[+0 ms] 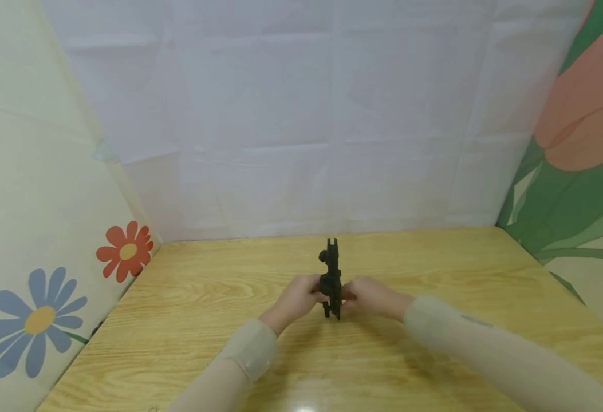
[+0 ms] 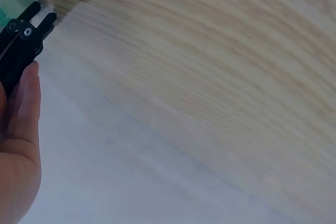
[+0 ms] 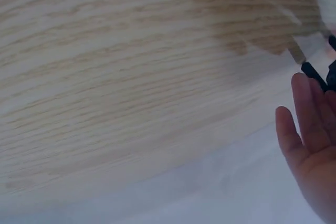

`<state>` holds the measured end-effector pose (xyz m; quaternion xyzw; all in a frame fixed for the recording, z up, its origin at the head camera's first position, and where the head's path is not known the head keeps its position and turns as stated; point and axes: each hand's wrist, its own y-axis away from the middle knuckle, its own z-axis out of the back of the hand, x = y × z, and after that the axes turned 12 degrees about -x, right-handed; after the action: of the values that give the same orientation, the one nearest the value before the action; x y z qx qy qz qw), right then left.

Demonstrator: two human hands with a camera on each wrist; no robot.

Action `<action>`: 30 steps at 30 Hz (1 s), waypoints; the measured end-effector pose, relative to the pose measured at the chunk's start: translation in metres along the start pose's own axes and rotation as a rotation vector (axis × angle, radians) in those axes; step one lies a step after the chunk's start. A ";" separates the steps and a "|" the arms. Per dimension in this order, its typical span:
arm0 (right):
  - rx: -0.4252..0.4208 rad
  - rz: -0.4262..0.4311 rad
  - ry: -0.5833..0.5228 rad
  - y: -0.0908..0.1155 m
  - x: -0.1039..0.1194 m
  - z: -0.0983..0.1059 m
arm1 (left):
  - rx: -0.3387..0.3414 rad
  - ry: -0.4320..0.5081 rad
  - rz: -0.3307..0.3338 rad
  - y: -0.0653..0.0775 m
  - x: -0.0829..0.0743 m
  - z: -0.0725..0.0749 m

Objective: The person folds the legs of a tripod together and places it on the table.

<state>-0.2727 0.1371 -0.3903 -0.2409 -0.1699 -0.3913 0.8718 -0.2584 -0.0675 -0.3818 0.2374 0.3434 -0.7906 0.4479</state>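
A black jointed device (image 1: 334, 269), long and narrow, stands roughly upright over the middle of the table. It has a forked top end, a round knob on its left side and short parts at its lower end; its exact kind does not show. From the left, my left hand (image 1: 302, 294) grips its lower half. My right hand (image 1: 373, 296) holds the lower part from the other side, its fingertips partly hidden behind the device. In the left wrist view two dark prongs with screws (image 2: 28, 31) stick out past the fingers. The right wrist view catches only a dark edge of it.
The wood-grain table (image 1: 203, 286) reflects light near its front edge. A creased white sheet (image 1: 301, 126) hangs behind it. Flower-patterned walls stand at both sides, with a red flower (image 1: 127, 252) at left and a pink tulip (image 1: 590, 103) at right.
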 end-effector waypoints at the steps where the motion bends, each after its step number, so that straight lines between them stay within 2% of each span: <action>1: -0.011 -0.045 -0.011 0.000 0.000 0.002 | 0.003 -0.002 -0.005 0.000 0.000 0.000; 3: -0.039 -0.130 -0.060 0.001 0.000 0.005 | 0.006 0.004 -0.001 -0.001 0.000 0.000; 5: -0.064 -0.170 -0.140 0.001 0.000 0.007 | 0.009 0.018 0.014 -0.001 0.001 -0.001; 9: -0.072 -0.159 -0.285 0.001 0.000 0.006 | 0.019 0.061 0.066 0.000 0.001 -0.001; 14: -0.093 -0.153 -0.333 0.005 -0.001 0.001 | 0.015 0.071 0.079 0.006 0.000 -0.001; 17: -0.115 -0.159 -0.334 0.007 0.001 0.000 | -0.021 0.039 0.079 0.012 -0.001 0.003; 20: -0.134 -0.156 -0.305 0.010 0.004 0.001 | -0.045 0.013 0.107 0.019 -0.001 0.007; 25: -0.176 -0.153 -0.228 0.016 0.008 0.002 | -0.041 0.005 0.118 0.028 -0.004 0.012; 30: -0.215 -0.219 -0.181 0.021 0.017 0.000 | -0.038 0.034 0.114 0.033 -0.008 0.011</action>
<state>-0.2459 0.1390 -0.3887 -0.3471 -0.2301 -0.4766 0.7743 -0.2262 -0.0836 -0.3803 0.2616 0.3518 -0.7532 0.4904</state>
